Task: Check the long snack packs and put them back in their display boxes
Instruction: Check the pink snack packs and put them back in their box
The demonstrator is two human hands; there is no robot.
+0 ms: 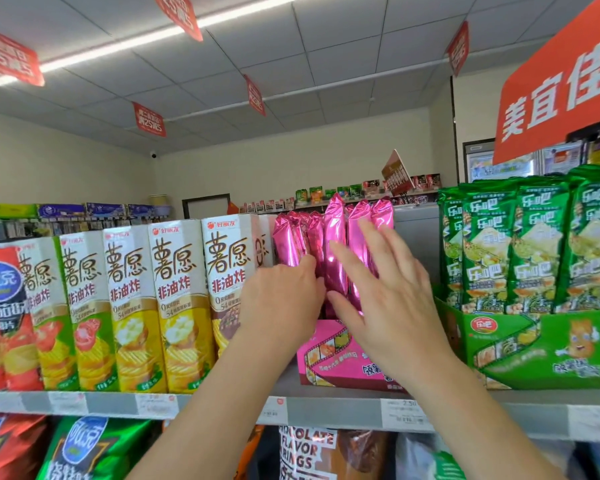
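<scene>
We have the long pink foil snack packs (335, 230) standing in the pink cardboard display box (329, 358) on the grey metal shelf (333, 412), with our left hand (281, 299) and right hand (388, 292) in front of them. Tall white cardboard crisp cartons (177, 306) stand to the left, and the green cardboard display box (541, 344) to the right.

Toward 12 o'clock, above the pink packs (333, 244), the air is open up to the ceiling. At their 3 o'clock an open gap separates them from the green packs (534, 251) and green display box (551, 348). At 9 o'clock the tall white cartons (174, 299) stand just beside the packs, leaving no way in. The left hand (281, 303) and right hand (388, 296) cover the packs' front. The pink display box (329, 358) walls their feet at 6 o'clock.
</scene>
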